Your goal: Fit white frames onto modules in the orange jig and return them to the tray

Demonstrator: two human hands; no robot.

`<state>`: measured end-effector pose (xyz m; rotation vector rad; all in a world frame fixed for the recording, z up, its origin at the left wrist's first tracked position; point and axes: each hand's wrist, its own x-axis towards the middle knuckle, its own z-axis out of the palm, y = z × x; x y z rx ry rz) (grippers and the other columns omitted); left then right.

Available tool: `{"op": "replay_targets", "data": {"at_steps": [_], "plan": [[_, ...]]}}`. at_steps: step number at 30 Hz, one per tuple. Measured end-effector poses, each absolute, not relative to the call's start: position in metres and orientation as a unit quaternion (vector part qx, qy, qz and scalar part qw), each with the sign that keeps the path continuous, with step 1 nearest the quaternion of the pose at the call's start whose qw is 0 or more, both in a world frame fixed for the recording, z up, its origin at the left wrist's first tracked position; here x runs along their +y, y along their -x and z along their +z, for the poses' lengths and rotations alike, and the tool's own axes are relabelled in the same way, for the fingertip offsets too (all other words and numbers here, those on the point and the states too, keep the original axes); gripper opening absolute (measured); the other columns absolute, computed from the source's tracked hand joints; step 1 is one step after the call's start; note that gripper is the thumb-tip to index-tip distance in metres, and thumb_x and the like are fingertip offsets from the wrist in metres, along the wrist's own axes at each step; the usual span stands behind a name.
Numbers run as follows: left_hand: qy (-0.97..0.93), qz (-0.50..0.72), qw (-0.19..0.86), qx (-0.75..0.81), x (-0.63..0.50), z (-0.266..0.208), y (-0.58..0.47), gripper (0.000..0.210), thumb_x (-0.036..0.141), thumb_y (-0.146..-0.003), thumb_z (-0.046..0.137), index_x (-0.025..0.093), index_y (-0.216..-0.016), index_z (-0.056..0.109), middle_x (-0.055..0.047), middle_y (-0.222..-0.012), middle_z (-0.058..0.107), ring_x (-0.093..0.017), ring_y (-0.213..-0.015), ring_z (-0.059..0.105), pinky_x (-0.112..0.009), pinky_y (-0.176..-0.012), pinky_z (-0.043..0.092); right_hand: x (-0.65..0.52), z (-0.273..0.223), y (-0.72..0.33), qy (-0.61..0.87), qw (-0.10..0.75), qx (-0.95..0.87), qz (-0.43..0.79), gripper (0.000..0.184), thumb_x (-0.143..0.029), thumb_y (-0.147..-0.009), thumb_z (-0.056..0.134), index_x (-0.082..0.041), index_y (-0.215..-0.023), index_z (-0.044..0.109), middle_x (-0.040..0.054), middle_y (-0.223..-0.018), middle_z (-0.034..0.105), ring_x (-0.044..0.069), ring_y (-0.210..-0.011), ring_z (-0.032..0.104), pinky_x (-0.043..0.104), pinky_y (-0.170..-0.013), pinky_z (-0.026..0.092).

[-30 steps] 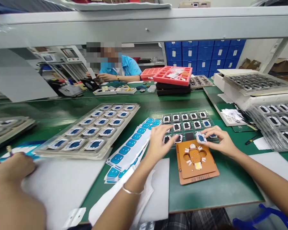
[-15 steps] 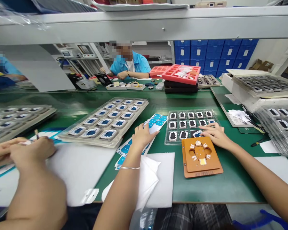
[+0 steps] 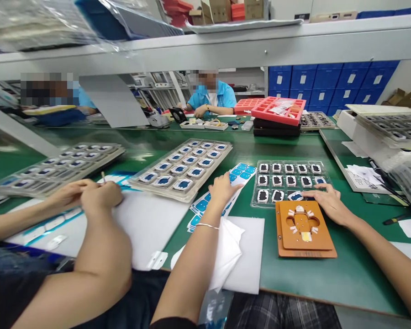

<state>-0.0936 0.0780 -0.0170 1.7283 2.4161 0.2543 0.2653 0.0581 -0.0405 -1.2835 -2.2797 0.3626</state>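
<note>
My left hand (image 3: 222,189) lies over sheets of blue stickers (image 3: 242,171), its thumb stretched out to the right and its fingers spread. At the lower row of a clear tray (image 3: 255,196), my right hand (image 3: 325,201) pinches the edge of a small white-framed part (image 3: 296,196) with some blue on its face. That part sits slightly askew compared with its neighbours, which have black centres. Just below the right hand is an orange fixture (image 3: 304,233) with a shaped recess and white pieces round it. The right fingertips are partly hidden.
A larger tray (image 3: 178,194) of blue-centred parts stands left of the sticker sheets. A co-worker's hands (image 3: 102,194) work beside it. White foam (image 3: 251,274) and a crumpled tissue (image 3: 228,256) lie near the front edge. A pen-like tool (image 3: 397,217) is at right.
The view has swung left, so everything sits further right in the picture. My hands hold nearly the same places, the right one still at the tray's lower row.
</note>
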Motion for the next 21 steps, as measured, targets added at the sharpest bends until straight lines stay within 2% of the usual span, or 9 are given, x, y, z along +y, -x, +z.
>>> {"op": "replay_targets", "data": {"at_steps": [4, 9, 16, 21], "plan": [[-0.576, 0.085, 0.078, 0.809, 0.076, -0.016, 0.091, 0.066, 0.055, -0.087, 0.058, 0.021, -0.14, 0.042, -0.018, -0.142, 0.053, -0.034, -0.135, 0.043, -0.05, -0.101, 0.042, 0.058, -0.045, -0.268, 0.453, 0.237, -0.848, 0.14, 0.05, -0.058, -0.101, 0.023, -0.042, -0.127, 0.064, -0.0026, -0.138, 0.059, 0.038, -0.135, 0.038, 0.074, -0.102, 0.029], [-0.575, 0.082, 0.079, 0.81, 0.074, -0.012, 0.088, 0.065, 0.055, -0.087, 0.057, 0.018, -0.139, 0.042, -0.021, -0.139, 0.054, -0.036, -0.134, 0.045, -0.052, -0.101, 0.041, 0.056, -0.045, -0.267, 0.46, 0.234, -0.847, 0.13, 0.049, -0.058, -0.101, 0.023, -0.045, -0.127, 0.062, -0.0068, -0.147, 0.049, 0.038, -0.139, 0.033, 0.073, -0.105, 0.027], [-0.577, 0.09, 0.078, 0.808, 0.072, -0.011, 0.087, 0.065, 0.052, -0.088, 0.059, 0.017, -0.139, 0.042, -0.021, -0.137, 0.056, -0.036, -0.131, 0.048, -0.051, -0.1, 0.043, 0.053, -0.048, -0.273, 0.484, 0.259, -0.826, 0.128, 0.052, -0.058, -0.1, 0.021, -0.04, -0.114, 0.068, -0.0023, -0.131, 0.063, 0.036, -0.123, 0.044, 0.07, -0.1, 0.031], [-0.587, 0.102, 0.06, 0.801, 0.07, -0.012, 0.085, 0.063, 0.049, -0.089, 0.061, 0.021, -0.142, 0.041, -0.017, -0.138, 0.056, -0.035, -0.13, 0.048, -0.05, -0.101, 0.044, 0.058, -0.06, -0.282, 0.45, 0.243, -0.85, 0.128, 0.048, -0.053, -0.101, 0.023, -0.041, -0.117, 0.067, -0.0024, -0.133, 0.062, 0.037, -0.127, 0.044, 0.072, -0.101, 0.025]]}}
